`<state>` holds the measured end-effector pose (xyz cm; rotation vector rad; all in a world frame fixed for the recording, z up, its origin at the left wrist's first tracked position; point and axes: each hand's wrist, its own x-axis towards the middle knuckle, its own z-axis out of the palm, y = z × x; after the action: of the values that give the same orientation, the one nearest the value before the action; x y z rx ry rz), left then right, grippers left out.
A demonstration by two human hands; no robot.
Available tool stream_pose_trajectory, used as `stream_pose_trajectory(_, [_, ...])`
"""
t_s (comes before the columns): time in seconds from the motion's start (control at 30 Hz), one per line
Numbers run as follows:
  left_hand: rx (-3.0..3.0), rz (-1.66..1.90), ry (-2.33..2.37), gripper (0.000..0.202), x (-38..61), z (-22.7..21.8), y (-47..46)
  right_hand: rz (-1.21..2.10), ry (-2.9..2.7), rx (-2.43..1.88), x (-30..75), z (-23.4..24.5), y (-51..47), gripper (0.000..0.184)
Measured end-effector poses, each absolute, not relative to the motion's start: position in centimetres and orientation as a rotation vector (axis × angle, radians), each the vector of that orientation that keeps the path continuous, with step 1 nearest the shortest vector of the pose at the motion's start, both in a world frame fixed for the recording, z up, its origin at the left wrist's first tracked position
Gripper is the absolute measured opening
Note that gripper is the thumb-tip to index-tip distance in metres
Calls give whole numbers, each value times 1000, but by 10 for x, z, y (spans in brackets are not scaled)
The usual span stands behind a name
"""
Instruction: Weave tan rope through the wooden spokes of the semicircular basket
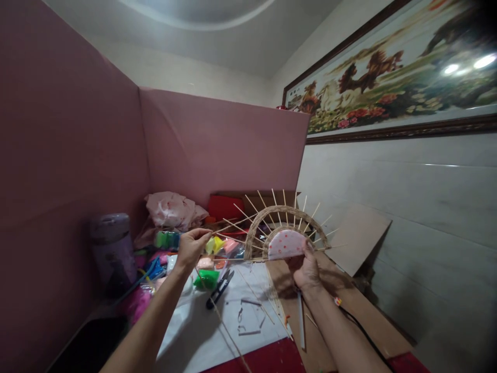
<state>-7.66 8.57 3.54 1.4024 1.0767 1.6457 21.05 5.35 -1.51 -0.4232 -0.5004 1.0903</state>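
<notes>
My right hand (307, 270) grips the flat lower part of a half-round woven fan-like piece (267, 213), thumb on its pink dotted fabric half-disc (285, 244). Thin wooden sticks radiate from the disc through a woven brown cord band and stick out past it. To the left, my left hand (191, 249) pinches a brown twine (223, 324) between thumb and fingertips. One stretch of the twine runs from the fingers toward the woven band; its loose length hangs down past the table's front. Dark-handled snips (220, 290) lie below, between the hands.
Bags of coloured clay, one green (206, 280), crowd the table's left beside a lidded tumbler (112, 254). White paper (205, 331) carries loose sticks and small grey strips. A metal ruler (302, 321) lies on cardboard (349, 300) at right. Pink partitions (221, 145) stand behind.
</notes>
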Motion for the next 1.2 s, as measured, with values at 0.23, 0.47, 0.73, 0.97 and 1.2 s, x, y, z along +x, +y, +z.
stream_pose_trajectory(0.23, [1591,1631,1237,22,-81,36,88,1045,-444,-490,209,-17,58,41])
stream_pose_trajectory(0.47, [1918,1461,1191,18,-57,31,71,1036,-452,-440,209,-17,60,42])
stream_pose_trajectory(0.73, [2205,1301,1251,19,-38,25,54,1036,-460,-407,205,-16,59,38])
stream_pose_trajectory(0.97, [2217,1302,1281,19,-39,21,53,1070,-428,-397,204,-16,59,36])
stream_pose_trajectory(1.2, [2225,1365,1388,18,-51,26,55,1076,-423,-406,208,-18,59,28])
